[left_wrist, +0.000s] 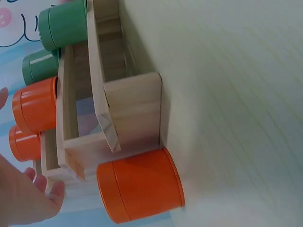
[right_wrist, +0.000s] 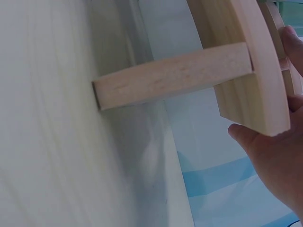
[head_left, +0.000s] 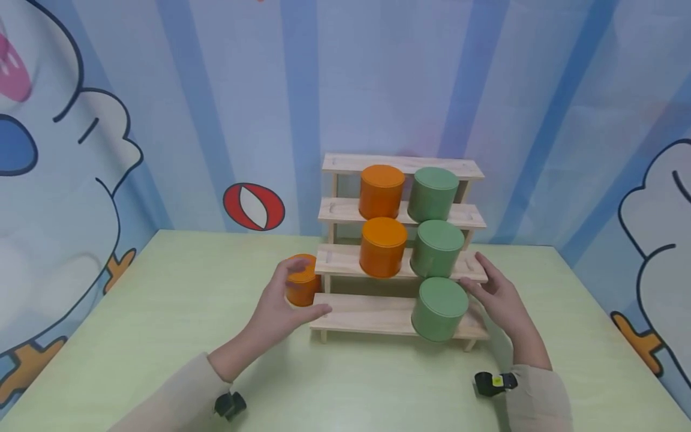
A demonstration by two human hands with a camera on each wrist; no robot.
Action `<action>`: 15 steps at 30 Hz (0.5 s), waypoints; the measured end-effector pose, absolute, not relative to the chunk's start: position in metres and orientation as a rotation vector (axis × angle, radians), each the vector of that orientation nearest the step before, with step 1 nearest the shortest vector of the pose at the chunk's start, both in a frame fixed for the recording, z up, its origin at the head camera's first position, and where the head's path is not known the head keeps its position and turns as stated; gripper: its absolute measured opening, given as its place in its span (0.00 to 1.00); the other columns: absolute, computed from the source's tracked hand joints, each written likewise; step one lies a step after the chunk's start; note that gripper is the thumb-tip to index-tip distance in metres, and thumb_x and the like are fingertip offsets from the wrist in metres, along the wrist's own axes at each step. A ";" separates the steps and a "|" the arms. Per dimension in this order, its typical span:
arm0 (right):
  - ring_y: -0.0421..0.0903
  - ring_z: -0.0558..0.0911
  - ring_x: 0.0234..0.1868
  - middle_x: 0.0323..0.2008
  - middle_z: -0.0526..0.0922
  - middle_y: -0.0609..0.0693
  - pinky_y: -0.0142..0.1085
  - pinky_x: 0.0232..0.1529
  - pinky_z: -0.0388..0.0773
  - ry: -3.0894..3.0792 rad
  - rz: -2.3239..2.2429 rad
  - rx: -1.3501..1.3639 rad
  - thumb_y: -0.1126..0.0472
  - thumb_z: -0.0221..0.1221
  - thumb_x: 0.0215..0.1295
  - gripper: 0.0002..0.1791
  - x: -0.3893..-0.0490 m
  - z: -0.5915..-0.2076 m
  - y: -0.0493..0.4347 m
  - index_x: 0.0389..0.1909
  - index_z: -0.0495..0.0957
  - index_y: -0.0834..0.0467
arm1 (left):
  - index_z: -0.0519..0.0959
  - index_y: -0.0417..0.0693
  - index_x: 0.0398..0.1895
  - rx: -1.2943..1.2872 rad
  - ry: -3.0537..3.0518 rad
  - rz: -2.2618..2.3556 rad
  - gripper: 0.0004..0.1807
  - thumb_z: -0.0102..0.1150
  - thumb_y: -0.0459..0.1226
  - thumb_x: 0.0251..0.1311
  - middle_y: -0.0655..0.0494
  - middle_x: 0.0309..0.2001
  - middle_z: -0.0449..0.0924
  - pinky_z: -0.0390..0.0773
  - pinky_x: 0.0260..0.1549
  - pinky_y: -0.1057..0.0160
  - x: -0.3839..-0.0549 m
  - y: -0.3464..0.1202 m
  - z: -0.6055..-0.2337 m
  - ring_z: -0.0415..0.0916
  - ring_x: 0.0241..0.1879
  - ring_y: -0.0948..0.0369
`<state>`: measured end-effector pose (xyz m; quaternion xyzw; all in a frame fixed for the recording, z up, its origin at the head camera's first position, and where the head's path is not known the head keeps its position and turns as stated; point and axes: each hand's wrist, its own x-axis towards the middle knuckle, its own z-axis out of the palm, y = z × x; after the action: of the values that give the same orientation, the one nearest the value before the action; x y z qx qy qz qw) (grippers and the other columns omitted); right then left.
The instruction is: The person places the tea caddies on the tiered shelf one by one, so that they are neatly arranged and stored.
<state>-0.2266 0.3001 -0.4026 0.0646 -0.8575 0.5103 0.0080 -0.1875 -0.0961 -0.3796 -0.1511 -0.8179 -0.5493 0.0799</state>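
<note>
A stepped wooden display rack (head_left: 361,312) stands on the table. Two orange canisters (head_left: 382,247) sit on its middle levels; three green canisters (head_left: 439,309) form a column to their right, the lowest on the front step. A third orange canister (left_wrist: 142,185) stands on the table at the rack's left side. In front of it is my left hand (head_left: 281,303), thumb and fingers spread, holding nothing; the thumb reaches toward the front step's left end. My right hand (head_left: 502,303) grips the right end of a rack board, thumb and fingers on either side of it (right_wrist: 274,175).
The pale green tabletop (head_left: 162,300) ends at a blue striped backdrop (head_left: 351,78) with cartoon figures at both sides. A red and white oval (head_left: 254,206) is printed on it. Dark wrist cameras (head_left: 230,406) hang below both cuffs.
</note>
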 end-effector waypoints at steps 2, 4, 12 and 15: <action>0.65 0.60 0.69 0.75 0.45 0.64 0.61 0.65 0.59 -2.675 1.600 0.203 0.46 0.54 0.70 0.45 -0.227 -0.403 0.300 0.77 0.37 0.50 | 0.60 0.45 0.66 -0.440 -2.441 -1.604 0.43 0.74 0.37 0.48 0.47 0.65 0.65 0.65 0.61 0.42 -0.192 -0.098 -0.382 0.60 0.65 0.50; 0.65 0.60 0.69 0.75 0.46 0.64 0.61 0.66 0.58 -2.668 1.606 0.206 0.46 0.54 0.70 0.45 -0.227 -0.403 0.301 0.77 0.37 0.50 | 0.59 0.46 0.67 -0.424 -2.439 -1.571 0.44 0.74 0.37 0.48 0.48 0.65 0.65 0.65 0.61 0.42 -0.196 -0.100 -0.384 0.60 0.65 0.51; 0.65 0.62 0.68 0.75 0.46 0.64 0.61 0.65 0.59 -2.668 1.610 0.214 0.47 0.54 0.70 0.45 -0.227 -0.404 0.301 0.77 0.36 0.49 | 0.58 0.45 0.68 -0.324 -2.475 -1.501 0.46 0.74 0.40 0.49 0.48 0.66 0.64 0.65 0.62 0.43 -0.212 -0.107 -0.391 0.59 0.65 0.50; 0.65 0.61 0.69 0.75 0.45 0.64 0.61 0.65 0.59 -2.666 1.609 0.217 0.47 0.54 0.70 0.45 -0.228 -0.405 0.301 0.77 0.36 0.49 | 0.58 0.45 0.69 -0.309 -2.480 -1.498 0.46 0.74 0.39 0.49 0.47 0.66 0.64 0.64 0.63 0.42 -0.217 -0.110 -0.393 0.58 0.66 0.50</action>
<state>-0.2279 0.3012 -0.4050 0.0695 -0.8540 0.5154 0.0103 -0.2168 -0.1102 -0.3933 -0.1053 -0.8456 -0.5109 0.1138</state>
